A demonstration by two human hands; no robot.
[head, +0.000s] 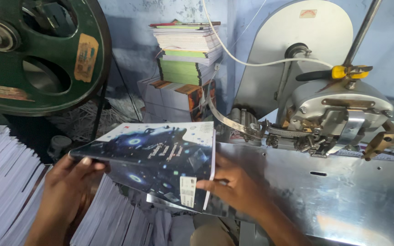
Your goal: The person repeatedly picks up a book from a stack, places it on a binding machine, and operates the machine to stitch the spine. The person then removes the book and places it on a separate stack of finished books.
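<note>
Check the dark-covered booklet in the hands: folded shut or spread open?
Folded shut. The booklet shows only its dark cover, page edges stacked along the right side, left hand and right hand holding opposite ends.

hands [151, 191]: 2 | dark-covered notebook [160, 159]: 1 | green flywheel [37, 50]: 1 | stitching machine [334, 114]: 1 | yellow-handled pliers [343, 72]: 1

Booklet [160, 155], dark blue glossy cover with light specks and white barcode patch, folded open spine-up, tilted, held above the left edge of the metal table [334, 191].
</note>
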